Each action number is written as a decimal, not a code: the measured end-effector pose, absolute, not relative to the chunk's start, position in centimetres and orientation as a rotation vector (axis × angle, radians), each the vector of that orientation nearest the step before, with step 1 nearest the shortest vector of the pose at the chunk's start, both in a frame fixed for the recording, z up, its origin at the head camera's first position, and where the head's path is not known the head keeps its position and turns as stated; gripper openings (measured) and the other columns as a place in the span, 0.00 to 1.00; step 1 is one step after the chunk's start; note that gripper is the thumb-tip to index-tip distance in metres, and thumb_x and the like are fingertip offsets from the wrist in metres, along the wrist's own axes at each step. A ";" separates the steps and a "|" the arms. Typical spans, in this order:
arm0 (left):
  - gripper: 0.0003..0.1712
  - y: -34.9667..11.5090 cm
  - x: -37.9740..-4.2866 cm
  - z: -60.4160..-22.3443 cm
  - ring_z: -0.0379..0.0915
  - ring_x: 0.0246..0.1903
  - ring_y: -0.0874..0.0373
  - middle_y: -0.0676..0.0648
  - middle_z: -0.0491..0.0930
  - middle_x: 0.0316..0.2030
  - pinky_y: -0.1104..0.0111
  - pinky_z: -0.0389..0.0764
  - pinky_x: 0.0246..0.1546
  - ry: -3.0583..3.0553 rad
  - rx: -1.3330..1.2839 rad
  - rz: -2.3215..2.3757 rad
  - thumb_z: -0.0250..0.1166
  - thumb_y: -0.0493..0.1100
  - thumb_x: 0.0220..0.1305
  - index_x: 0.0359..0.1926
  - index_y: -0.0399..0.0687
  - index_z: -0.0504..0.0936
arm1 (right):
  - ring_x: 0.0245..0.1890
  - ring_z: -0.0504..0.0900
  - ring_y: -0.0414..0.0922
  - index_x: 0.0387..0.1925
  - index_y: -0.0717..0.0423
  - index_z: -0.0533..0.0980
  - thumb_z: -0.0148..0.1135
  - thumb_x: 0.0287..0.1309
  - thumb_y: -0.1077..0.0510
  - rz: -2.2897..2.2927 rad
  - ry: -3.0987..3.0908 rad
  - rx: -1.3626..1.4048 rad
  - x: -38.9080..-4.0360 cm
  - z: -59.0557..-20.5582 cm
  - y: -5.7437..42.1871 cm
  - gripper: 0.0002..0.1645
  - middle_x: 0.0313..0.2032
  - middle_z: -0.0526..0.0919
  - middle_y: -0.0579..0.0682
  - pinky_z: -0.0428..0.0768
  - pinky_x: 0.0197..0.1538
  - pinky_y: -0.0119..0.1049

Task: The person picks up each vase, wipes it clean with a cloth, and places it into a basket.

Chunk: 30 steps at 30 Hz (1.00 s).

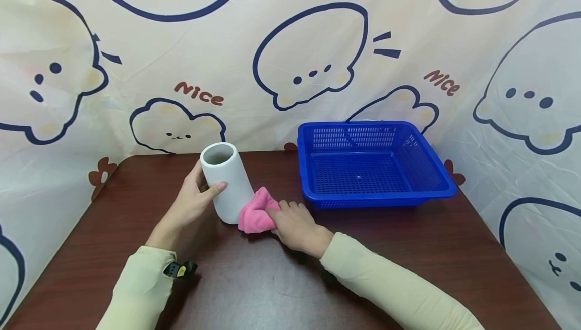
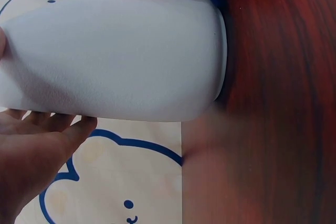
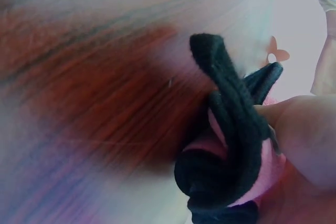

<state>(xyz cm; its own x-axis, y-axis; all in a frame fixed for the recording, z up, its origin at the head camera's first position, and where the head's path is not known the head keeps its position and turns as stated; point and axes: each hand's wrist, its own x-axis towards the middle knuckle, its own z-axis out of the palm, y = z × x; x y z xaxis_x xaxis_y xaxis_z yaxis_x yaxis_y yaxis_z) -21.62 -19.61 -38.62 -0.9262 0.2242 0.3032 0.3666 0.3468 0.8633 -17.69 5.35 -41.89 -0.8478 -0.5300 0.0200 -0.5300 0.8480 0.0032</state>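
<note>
A white vase, smooth and tapering towards its round open top, leans slightly at the left of the table. My left hand holds it by the upper part, thumb on the near side and fingers at the left and behind. The left wrist view shows its base at the brown tabletop; whether it touches cannot be told. A folded pink cloth presses against the lower right side of the vase. My right hand grips this cloth. Dark edging on the cloth shows in the right wrist view.
A blue plastic basket with perforated walls stands at the back right, beyond the right hand. The brown wooden table ends at a cartoon-printed curtain behind and on both sides. A black wristband is on the left wrist.
</note>
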 end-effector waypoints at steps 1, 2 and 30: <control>0.39 -19.6 -21.6 -38.6 0.69 0.56 0.65 0.48 0.68 0.63 0.48 0.74 0.58 -2.468 -0.545 -1.634 0.62 0.39 0.65 0.72 0.64 0.55 | 0.39 0.80 0.51 0.53 0.43 0.74 0.60 0.62 0.43 0.005 -2.999 0.862 -17.7 -41.9 5.4 0.19 0.42 0.81 0.53 0.78 0.41 0.43; 0.39 -19.6 -21.6 -38.7 0.69 0.56 0.65 0.49 0.68 0.63 0.49 0.75 0.57 -2.467 -0.545 -1.635 0.62 0.39 0.65 0.72 0.64 0.55 | 0.39 0.80 0.51 0.52 0.43 0.75 0.60 0.62 0.43 0.008 -2.996 0.862 -17.7 -41.9 5.4 0.19 0.42 0.81 0.53 0.78 0.41 0.43; 0.39 -19.5 -21.7 -38.8 0.70 0.56 0.67 0.51 0.69 0.62 0.68 0.75 0.54 -2.457 -0.548 -1.640 0.62 0.38 0.65 0.72 0.63 0.56 | 0.32 0.80 0.50 0.53 0.45 0.73 0.57 0.64 0.46 0.144 -2.882 0.869 -16.6 -40.9 6.7 0.18 0.36 0.81 0.53 0.77 0.31 0.42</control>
